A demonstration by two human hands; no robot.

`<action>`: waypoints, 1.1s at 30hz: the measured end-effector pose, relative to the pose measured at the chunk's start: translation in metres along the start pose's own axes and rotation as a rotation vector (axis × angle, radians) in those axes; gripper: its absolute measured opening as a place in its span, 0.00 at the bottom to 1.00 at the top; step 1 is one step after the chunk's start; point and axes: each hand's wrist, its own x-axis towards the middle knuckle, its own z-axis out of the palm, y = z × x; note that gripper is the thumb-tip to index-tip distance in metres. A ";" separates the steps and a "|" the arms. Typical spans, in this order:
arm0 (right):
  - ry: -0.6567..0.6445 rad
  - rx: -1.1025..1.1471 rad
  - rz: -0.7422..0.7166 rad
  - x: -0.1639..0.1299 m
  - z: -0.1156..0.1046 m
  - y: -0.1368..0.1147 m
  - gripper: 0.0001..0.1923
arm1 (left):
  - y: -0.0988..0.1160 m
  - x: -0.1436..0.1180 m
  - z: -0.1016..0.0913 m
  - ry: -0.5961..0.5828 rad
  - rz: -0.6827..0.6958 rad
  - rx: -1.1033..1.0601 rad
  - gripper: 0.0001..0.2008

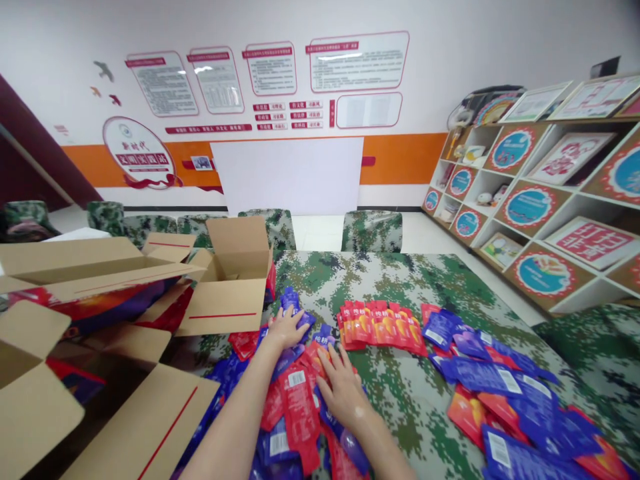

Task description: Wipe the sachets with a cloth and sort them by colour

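A loose heap of red and blue drink pouches [300,400] lies in front of me on the camouflage-patterned table. My left hand [287,328] rests with fingers spread over blue pouches at the far side of the heap. Nearer to me, my right hand [345,387] lies on a red pouch [311,360], its fingers stretched out and apart. Neither hand is wrapped round a pouch. Past my right hand, several red pouches [380,325] are lined up in an overlapping row. Parts of the heap are hidden under my hands and forearms.
Open cardboard boxes [225,303] crowd the left side, their flaps sticking out. A second heap of blue and red pouches [520,393] spreads along the right. Camouflage-covered chairs [373,231] stand beyond the table [415,280]. A display shelf [537,193] lines the right wall.
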 end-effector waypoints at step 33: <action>0.457 0.086 -0.360 -0.077 -0.010 0.017 0.27 | 0.060 -0.275 0.026 0.383 0.755 0.232 0.32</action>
